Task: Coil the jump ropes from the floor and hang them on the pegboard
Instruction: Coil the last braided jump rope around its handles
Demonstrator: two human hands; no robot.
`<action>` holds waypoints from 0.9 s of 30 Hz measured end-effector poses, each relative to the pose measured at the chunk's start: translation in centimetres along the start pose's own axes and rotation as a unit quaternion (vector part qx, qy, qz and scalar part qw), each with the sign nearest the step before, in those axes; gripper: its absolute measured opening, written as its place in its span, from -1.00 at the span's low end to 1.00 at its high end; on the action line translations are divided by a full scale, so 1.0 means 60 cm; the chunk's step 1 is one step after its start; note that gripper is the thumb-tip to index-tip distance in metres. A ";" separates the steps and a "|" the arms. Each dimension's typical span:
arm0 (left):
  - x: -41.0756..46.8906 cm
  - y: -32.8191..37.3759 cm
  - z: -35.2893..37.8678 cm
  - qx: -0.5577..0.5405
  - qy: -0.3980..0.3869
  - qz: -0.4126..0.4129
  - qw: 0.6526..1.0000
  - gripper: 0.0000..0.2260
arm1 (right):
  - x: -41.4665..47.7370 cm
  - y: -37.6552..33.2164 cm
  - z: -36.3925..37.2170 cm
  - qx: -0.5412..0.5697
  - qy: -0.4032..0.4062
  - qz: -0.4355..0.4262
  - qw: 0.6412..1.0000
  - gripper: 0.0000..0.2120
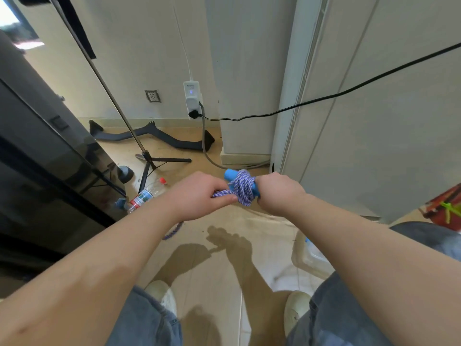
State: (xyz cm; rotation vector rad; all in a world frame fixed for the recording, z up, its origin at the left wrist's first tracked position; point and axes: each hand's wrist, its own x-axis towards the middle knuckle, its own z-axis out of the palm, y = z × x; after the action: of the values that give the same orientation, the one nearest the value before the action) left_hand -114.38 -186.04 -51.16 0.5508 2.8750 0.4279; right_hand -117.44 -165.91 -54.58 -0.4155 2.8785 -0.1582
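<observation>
Purple-white rope, coiled round blue handles

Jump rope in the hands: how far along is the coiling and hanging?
Done: several turns of the jump rope are wound round the blue handle. In hand: the right hand grips the handle while the left hand holds the strand. Left: a loose tail hangs below; no pegboard in view.
</observation>
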 end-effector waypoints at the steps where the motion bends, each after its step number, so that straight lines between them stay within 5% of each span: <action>1: 0.003 -0.002 -0.004 0.014 0.022 0.008 1.000 -0.62 | -0.004 -0.005 0.000 -0.017 -0.012 -0.026 0.999 -0.77; 8: 0.004 -0.023 -0.026 -0.005 0.088 -0.032 0.996 -0.58 | -0.027 -0.044 -0.009 -0.090 -0.010 -0.243 0.966 -0.92; 13: -0.006 -0.051 -0.022 -0.119 0.047 -0.123 0.984 -0.34 | -0.042 -0.066 -0.009 0.069 0.017 -0.332 0.941 -0.89; 18: -0.001 -0.049 -0.013 -0.209 0.049 -0.187 0.959 -0.80 | -0.043 -0.069 -0.031 0.263 0.098 -0.189 0.941 -0.87; 22: -0.007 -0.039 -0.001 -0.175 0.032 -0.147 0.973 -0.72 | -0.014 -0.044 -0.028 0.272 0.152 -0.048 0.949 -0.91; 27: -0.007 -0.020 0.006 -0.060 -0.024 -0.088 0.994 -0.72 | 0.003 -0.025 -0.008 0.167 0.106 0.018 0.980 -0.89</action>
State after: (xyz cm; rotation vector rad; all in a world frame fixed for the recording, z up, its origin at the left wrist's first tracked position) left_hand -114.29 -187.17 -51.83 0.2816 2.7988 0.5467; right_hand -117.33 -167.38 -53.92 -0.2971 2.9796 -0.7077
